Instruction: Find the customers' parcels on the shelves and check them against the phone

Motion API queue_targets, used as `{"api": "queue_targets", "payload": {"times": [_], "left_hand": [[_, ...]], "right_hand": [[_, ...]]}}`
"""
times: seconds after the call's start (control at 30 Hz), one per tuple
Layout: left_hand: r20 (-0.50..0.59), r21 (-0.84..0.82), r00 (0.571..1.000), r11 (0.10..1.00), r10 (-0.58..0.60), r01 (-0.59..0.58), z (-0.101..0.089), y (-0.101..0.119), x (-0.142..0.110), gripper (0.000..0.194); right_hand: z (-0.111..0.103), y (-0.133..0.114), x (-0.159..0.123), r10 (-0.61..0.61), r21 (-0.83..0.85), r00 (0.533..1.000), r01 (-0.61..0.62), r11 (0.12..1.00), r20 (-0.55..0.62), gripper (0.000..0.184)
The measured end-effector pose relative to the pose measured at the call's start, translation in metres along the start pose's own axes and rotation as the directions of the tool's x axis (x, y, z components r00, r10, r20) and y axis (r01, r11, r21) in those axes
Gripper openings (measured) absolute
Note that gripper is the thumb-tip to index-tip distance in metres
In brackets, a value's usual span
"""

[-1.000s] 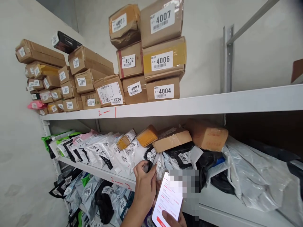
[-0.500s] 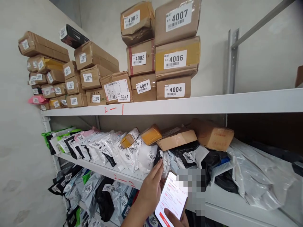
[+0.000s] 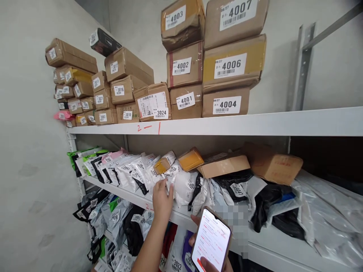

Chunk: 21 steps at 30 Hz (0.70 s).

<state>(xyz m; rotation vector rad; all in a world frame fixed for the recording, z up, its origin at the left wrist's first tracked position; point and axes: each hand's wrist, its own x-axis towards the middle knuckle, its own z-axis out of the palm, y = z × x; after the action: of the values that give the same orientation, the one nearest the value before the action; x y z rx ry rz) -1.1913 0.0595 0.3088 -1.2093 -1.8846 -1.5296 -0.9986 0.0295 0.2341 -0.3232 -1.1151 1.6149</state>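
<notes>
In the head view, my right hand (image 3: 209, 265) grips a smartphone (image 3: 211, 241). Its lit screen shows a white page with red lines of text, and the thumb lies over the screen's lower part. My left hand (image 3: 162, 200) reaches up to the middle shelf, with thumb and fingers apart against white plastic mailing bags; nothing shows held in it. Just right of these fingers sits a bulging white bag (image 3: 183, 189). A small brown parcel (image 3: 164, 163) rests on the bags above them.
Numbered cardboard boxes (image 3: 227, 105) are stacked on the upper shelf (image 3: 227, 125). Along the middle shelf lie an open-sided carton (image 3: 227, 166), another carton (image 3: 283, 166) and large grey plastic bags (image 3: 331, 211). More labelled bags (image 3: 133, 230) fill the shelf below. A pixelated patch hides part of the view.
My left hand has moved left along the middle shelf, away from a dark bag to the white bags. The phone stays in my right hand. The view has shifted slightly left.
</notes>
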Motion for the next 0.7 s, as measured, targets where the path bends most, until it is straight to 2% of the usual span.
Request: {"api": "queue_targets", "payload": {"times": [0.1,0.17,0.33,0.43,0.5,0.57,0.63,0.7], "left_hand": [[-0.01,0.075,0.985,0.982,0.175,-0.173,0.009,0.007,0.003,0.03],[0.01,0.086,0.974,0.97,0.227,-0.227,0.013,0.004,0.002,0.032],[0.1,0.026,0.927,0.93,0.362,-0.366,0.015,-0.018,-0.017,0.045],[0.109,-0.03,0.904,0.911,0.413,-0.412,0.012,-0.028,-0.031,0.046],[0.115,-0.083,0.929,0.935,0.353,-0.345,0.009,-0.03,-0.034,0.045],[0.093,-0.082,0.971,0.973,0.221,-0.214,0.004,-0.027,-0.03,0.04],[0.028,-0.013,0.995,0.996,0.091,-0.091,0.0,-0.02,-0.021,0.036],[0.007,0.106,1.0,0.994,0.01,-0.011,-0.003,-0.011,-0.011,0.036]], "right_hand": [[0.006,0.002,0.004,0.02,-0.061,0.998,-0.016,0.998,0.068,0.071],[0.009,0.003,0.006,0.031,-0.092,0.996,-0.023,0.995,0.087,0.064],[0.015,0.003,0.02,0.064,-0.117,0.991,-0.051,0.992,0.115,0.048],[0.025,0.0,0.037,0.11,-0.098,0.988,-0.1,0.99,0.108,0.051],[0.036,-0.002,0.049,0.183,-0.064,0.98,-0.178,0.982,0.083,0.059],[0.046,-0.004,0.06,0.233,-0.026,0.97,-0.232,0.972,0.065,0.066],[0.054,-0.004,0.066,0.219,0.01,0.974,-0.22,0.975,0.056,0.068],[0.057,-0.004,0.068,0.181,0.035,0.982,-0.183,0.982,0.05,0.069]]}}
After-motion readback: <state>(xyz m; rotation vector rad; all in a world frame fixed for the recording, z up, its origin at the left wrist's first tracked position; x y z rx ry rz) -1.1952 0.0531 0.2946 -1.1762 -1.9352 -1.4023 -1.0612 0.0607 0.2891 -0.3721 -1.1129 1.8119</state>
